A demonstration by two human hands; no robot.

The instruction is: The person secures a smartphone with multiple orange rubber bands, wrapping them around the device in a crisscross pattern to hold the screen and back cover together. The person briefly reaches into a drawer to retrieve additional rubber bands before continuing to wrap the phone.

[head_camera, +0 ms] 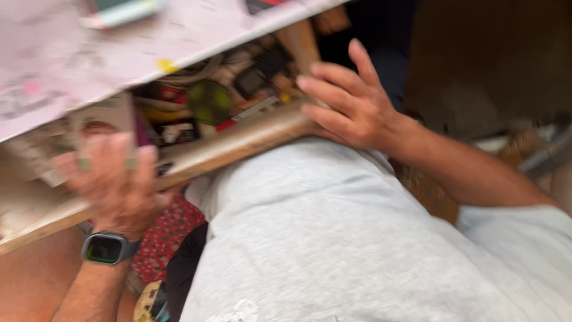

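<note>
Under the table (89,53), the wooden drawer (238,140) stands pulled out, crammed with clutter. Left hand (113,179) and right hand (345,101) rest spread on its front edge. Probably stiff and heavy; best held at that edge.

Whole head view motion-smeared; left hand (113,179) most blurred, fingertips indistinct, contact with wooden drawer front (238,143) unclear; drawer contents (208,101) a clutter, individual items unresolvable; tabletop (71,59) hides drawer's rear portion; items at top edge cropped; right hand (351,101) palm hidden against drawer's end; grey shirt (333,238) covers the lap.
</note>
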